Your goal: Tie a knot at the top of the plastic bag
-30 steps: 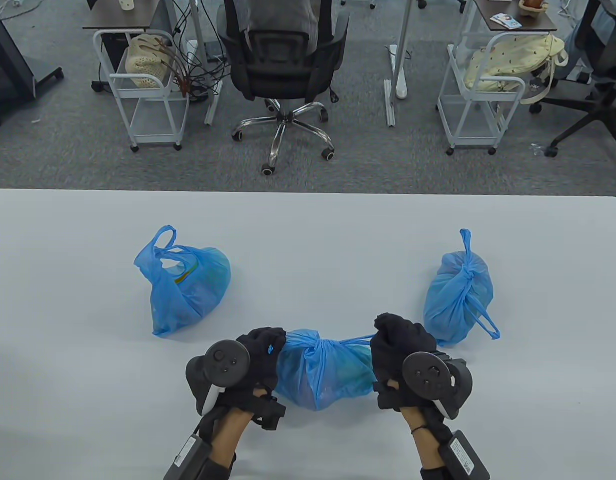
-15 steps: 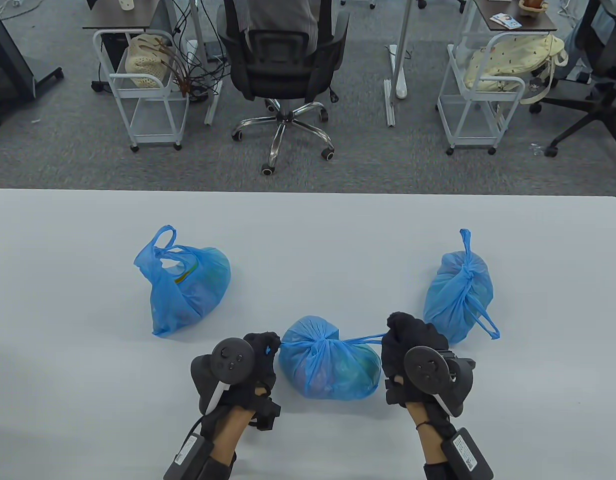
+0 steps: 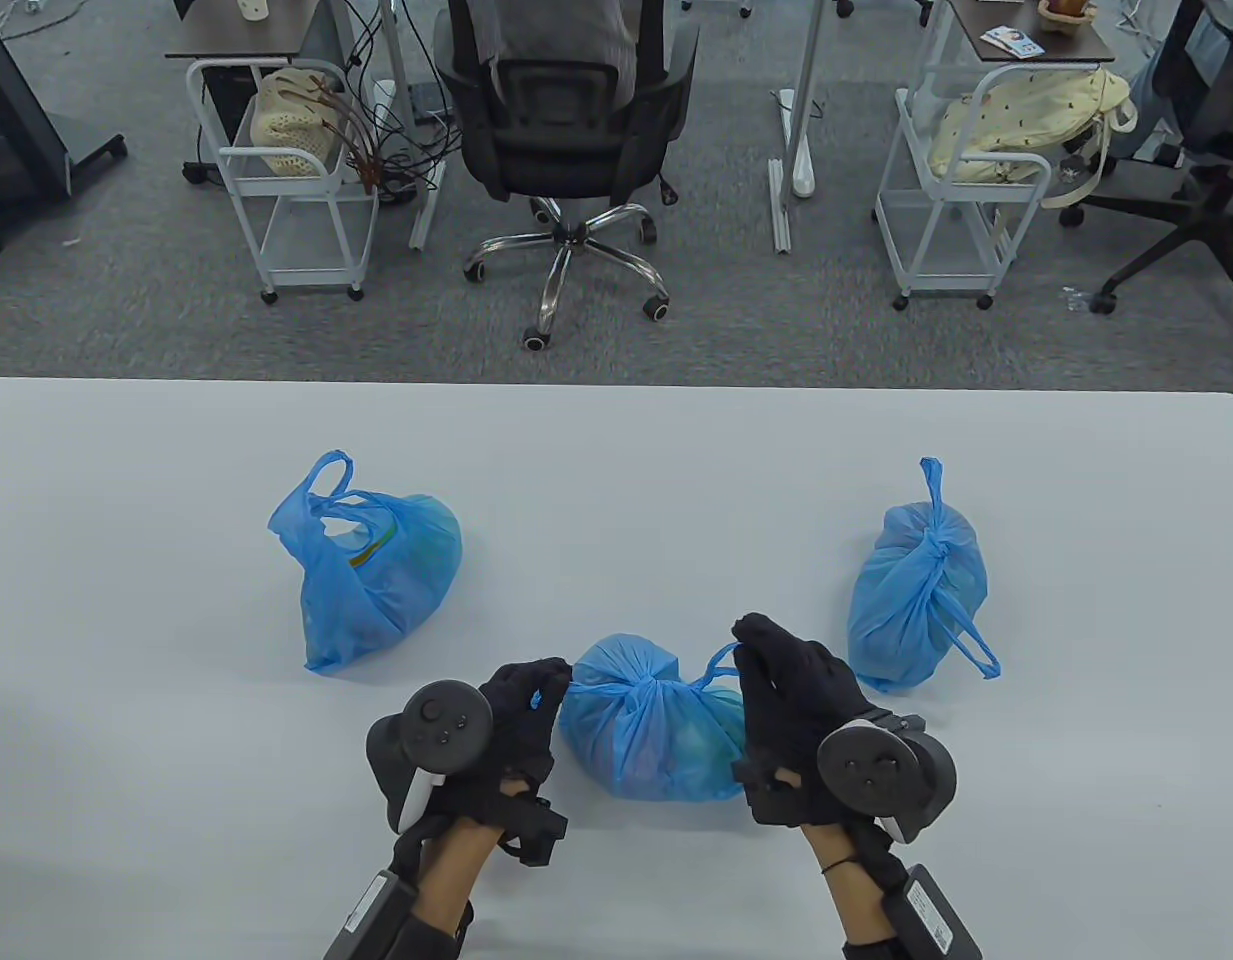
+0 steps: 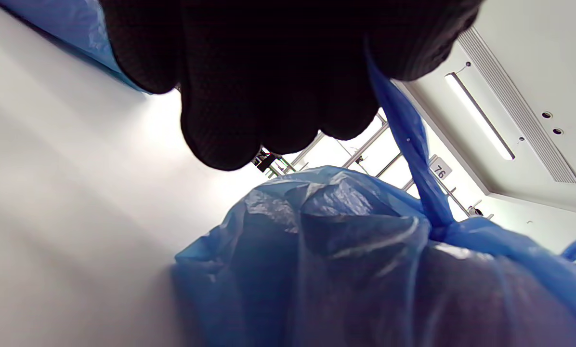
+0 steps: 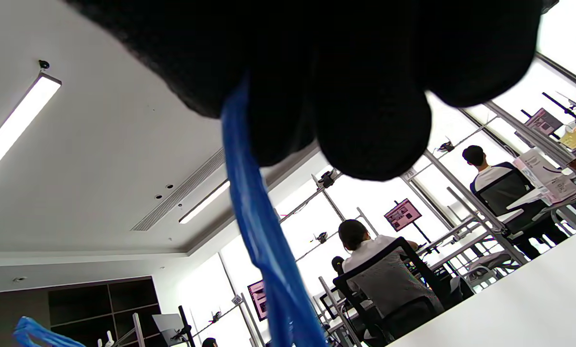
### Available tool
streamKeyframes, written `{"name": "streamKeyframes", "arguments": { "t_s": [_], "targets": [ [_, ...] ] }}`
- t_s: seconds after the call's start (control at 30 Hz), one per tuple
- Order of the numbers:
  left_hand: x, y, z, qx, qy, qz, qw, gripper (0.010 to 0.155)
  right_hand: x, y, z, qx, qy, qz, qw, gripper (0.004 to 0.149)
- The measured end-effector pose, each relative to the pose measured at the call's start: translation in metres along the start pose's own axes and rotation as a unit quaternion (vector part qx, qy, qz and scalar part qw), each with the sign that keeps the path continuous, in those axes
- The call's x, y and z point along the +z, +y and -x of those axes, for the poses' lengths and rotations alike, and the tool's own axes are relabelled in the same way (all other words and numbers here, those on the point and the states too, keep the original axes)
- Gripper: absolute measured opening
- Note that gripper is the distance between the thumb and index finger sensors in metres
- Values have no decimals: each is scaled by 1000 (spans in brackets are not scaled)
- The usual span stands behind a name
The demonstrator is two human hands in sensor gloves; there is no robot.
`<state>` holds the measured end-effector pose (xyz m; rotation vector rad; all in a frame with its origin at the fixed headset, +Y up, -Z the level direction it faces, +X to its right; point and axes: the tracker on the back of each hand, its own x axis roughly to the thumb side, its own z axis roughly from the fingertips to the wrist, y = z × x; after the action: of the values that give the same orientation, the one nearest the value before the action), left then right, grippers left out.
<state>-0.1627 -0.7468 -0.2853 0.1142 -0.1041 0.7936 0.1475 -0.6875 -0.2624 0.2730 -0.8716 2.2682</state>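
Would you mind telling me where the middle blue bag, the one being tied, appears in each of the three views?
Table view: middle bag sits bottom centre, between the left hand and right hand.
Left wrist view: it fills the lower right.
Right wrist view: only its handle strip shows, centre-left.
Shared landmark: the white table.
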Motion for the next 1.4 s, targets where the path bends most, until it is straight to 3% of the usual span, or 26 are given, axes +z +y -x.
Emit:
{"name": "streamKeyframes", "arguments": {
  "t_s": [0.07,0.2,0.3,0.37,0.4,0.47,0.63,0.8,0.93,1.17,1.4],
  "targets": [
    [0,0,-1,-1,-6,3,1000,43,2,6,-7,7,-23,-21,999,35],
    [0,-2,-2,4,-16,14,1000,43,6,31,-16,20,-26,-158,987,41],
    [0,-3,-5,4,-30,13,999,43,14,55,-14,60,-25,-303,951,59],
    [1,-3,-6,0,-37,13,999,43,19,65,-10,100,-15,-369,924,63],
    [1,-3,-7,-1,-38,13,999,43,20,65,-9,107,-11,-376,920,62],
    [0,-3,-7,-1,-40,15,999,43,19,68,-8,84,-18,-346,934,60],
    [1,-2,-7,-1,-39,13,999,43,22,72,-12,93,-36,-321,942,52],
    [0,-1,-6,2,-37,12,999,43,29,76,-26,149,-99,-270,946,45],
    [0,0,-6,6,-36,10,999,43,32,74,-28,132,-117,-260,949,42],
    [-1,5,1,59,-16,5,998,43,25,65,-18,8,-34,-244,969,39],
    [-3,8,10,143,17,27,989,48,18,52,-2,-128,65,-199,969,39]
  ]
}}
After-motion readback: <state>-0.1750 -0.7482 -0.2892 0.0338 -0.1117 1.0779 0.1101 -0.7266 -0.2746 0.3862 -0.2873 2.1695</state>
